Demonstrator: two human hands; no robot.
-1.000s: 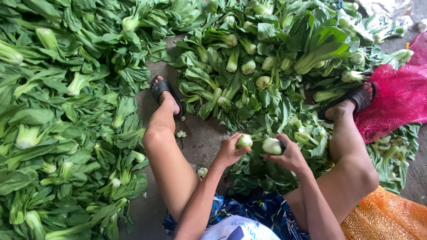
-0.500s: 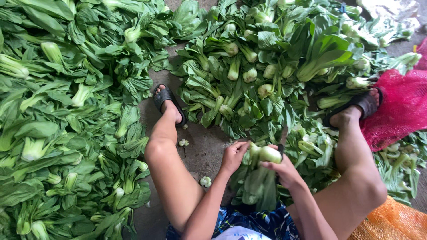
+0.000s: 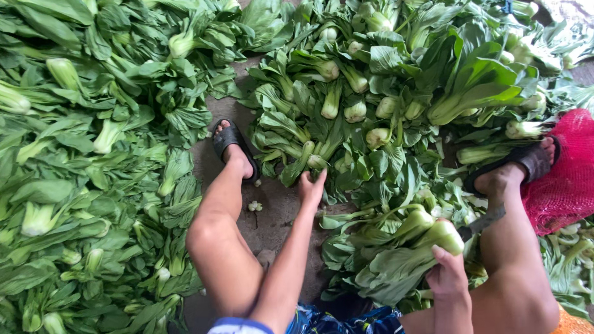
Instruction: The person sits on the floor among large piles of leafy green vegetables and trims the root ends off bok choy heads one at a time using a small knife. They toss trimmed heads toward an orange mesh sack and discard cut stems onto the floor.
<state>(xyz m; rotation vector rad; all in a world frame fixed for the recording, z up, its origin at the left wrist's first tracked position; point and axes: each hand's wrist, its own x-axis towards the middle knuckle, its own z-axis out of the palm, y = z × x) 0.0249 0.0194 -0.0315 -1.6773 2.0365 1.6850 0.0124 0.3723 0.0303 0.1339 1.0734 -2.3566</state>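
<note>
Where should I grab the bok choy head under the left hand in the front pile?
Take that bok choy by its pale thick stalk base, coming from the near side as the left hand does: the base points toward you and is firm, while the leaves are floppy.

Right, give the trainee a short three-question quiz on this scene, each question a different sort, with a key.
1. True or false: the right hand holds a bunch of bok choy.
2. Which does the left hand reach into? A) the red mesh bag B) the bok choy pile ahead C) the orange mesh at bottom right
3. Fill in: each foot wears a black ____.

Key: 1 true; 2 B; 3 sandal.
</note>
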